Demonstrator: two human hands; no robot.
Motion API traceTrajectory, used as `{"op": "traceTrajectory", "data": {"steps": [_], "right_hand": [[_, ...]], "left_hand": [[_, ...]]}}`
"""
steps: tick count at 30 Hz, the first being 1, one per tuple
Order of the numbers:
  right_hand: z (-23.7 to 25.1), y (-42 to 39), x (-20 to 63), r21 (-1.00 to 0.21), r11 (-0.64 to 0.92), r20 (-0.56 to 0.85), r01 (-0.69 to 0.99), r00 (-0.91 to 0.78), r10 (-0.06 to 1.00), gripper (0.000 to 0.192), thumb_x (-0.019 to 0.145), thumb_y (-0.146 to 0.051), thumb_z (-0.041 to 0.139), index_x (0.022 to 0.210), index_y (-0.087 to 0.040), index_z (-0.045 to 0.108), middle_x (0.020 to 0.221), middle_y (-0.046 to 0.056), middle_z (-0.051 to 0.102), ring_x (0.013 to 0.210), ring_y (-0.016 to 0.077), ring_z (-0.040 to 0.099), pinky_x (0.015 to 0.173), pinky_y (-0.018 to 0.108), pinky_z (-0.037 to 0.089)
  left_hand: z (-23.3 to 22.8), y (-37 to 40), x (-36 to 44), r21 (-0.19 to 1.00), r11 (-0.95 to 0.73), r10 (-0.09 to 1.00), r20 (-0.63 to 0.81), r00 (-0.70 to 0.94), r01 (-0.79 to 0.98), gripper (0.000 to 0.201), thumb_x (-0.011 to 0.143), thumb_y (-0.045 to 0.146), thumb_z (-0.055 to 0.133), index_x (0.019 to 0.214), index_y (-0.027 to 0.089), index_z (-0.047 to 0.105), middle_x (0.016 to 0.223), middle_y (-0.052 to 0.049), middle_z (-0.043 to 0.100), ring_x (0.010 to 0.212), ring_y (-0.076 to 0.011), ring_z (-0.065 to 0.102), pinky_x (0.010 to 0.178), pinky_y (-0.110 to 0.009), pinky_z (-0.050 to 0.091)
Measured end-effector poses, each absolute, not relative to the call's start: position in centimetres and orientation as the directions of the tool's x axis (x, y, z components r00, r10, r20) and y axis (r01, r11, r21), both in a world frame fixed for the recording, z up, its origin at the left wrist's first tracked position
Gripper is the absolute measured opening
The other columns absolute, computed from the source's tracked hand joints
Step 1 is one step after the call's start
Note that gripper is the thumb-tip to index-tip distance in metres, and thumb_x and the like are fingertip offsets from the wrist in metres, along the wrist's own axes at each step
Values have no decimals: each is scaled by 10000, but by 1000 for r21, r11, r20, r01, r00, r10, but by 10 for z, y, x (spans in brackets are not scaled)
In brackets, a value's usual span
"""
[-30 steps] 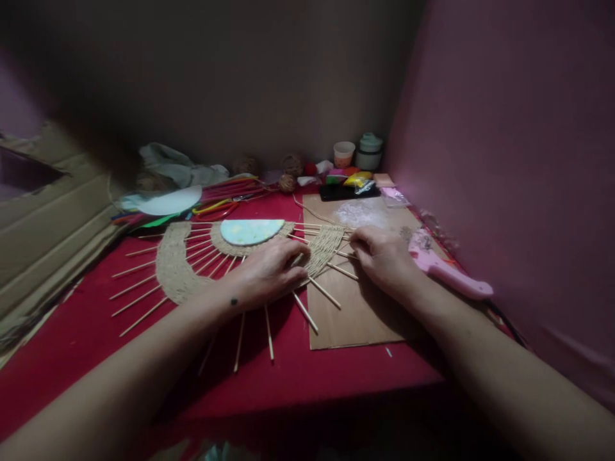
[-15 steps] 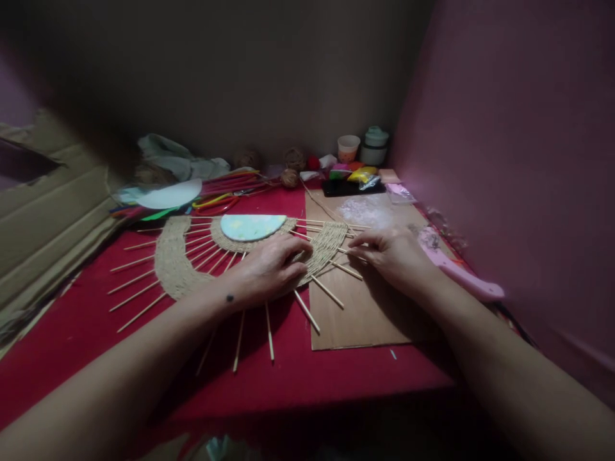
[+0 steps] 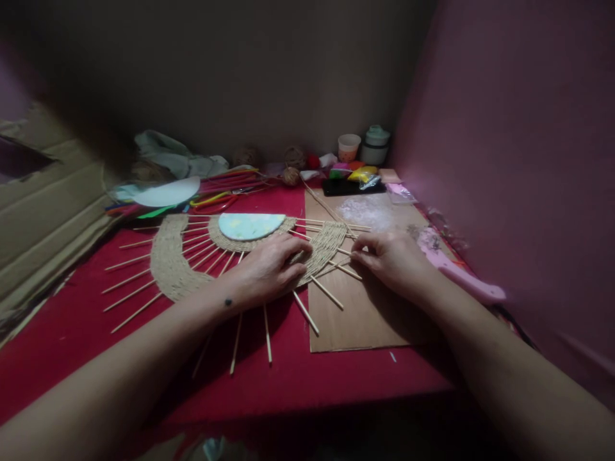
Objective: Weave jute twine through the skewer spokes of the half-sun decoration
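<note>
A half-round woven piece (image 3: 175, 269) of jute cord and radiating wooden sticks lies on the red table (image 3: 81, 326), with a pale blue half-disc (image 3: 250, 225) at its centre. My left hand (image 3: 269, 267) presses flat on the weave's lower middle, fingers spread. My right hand (image 3: 390, 257) pinches the jute cord (image 3: 323, 205) at the weave's right end, among the sticks there. The cord runs back to a small jute ball (image 3: 290, 175).
A brown cardboard sheet (image 3: 365, 314) lies under the weave's right part. A pink glue gun (image 3: 456, 272) rests to the right by the pink wall. Scissors, coloured sticks, a white disc (image 3: 168, 192), cups and yarn balls crowd the back. Cardboard leans at left.
My right hand has shifted slightly along the weave's right edge with the cord. My left hand stays pressed on the weave. The view has tilted a little.
</note>
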State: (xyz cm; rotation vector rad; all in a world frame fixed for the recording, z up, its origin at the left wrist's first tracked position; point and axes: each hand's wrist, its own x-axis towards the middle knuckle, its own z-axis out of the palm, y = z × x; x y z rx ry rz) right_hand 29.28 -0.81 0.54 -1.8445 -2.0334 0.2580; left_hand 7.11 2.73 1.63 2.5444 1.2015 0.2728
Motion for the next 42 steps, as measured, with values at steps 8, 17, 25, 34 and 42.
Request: {"op": "traceTrajectory", "data": {"steps": [8, 17, 25, 34, 42], "right_hand": [[5, -9, 292, -358, 130, 163, 925, -75, 984, 98, 809, -227, 614, 768, -228, 704, 659, 5, 628, 613, 134, 509, 601, 282, 353], [6, -11, 292, -375, 165, 196, 912, -95, 976, 128, 814, -226, 586, 777, -224, 709, 645, 15, 635, 594, 137, 523, 591, 283, 362], [7, -12, 291, -373, 159, 201, 914, -87, 976, 135, 813, -233, 586, 799, -216, 719, 689, 29, 658, 637, 150, 552, 624, 284, 382], [6, -12, 293, -350, 168, 207, 922, -98, 973, 143, 801, -232, 579, 748, -215, 710, 644, 23, 627, 603, 142, 524, 601, 282, 358], [9, -13, 291, -349, 180, 200, 920, -114, 973, 146, 778, -206, 567, 732, -209, 706, 629, 17, 619, 588, 139, 510, 572, 278, 354]], "left_hand": [[15, 27, 70, 358, -619, 761, 55, 646, 699, 297, 830, 212, 518, 1103, 144, 614, 1016, -83, 630, 960, -213, 545, 870, -349, 431], [17, 26, 70, 338, -615, 766, 42, 642, 712, 299, 834, 222, 500, 1106, 155, 604, 1023, -90, 624, 964, -215, 544, 874, -358, 431], [19, 25, 71, 366, -601, 770, 29, 637, 710, 303, 837, 227, 516, 1116, 150, 605, 1056, -91, 628, 989, -218, 549, 888, -355, 429], [25, 29, 61, 495, -520, 818, 53, 573, 696, 308, 863, 326, 499, 1107, 183, 619, 1090, -66, 659, 969, -184, 587, 856, -304, 443], [34, 39, 51, 476, -446, 871, 33, 491, 758, 230, 798, 310, 565, 962, 194, 677, 914, -28, 695, 814, -157, 597, 734, -273, 439]]}}
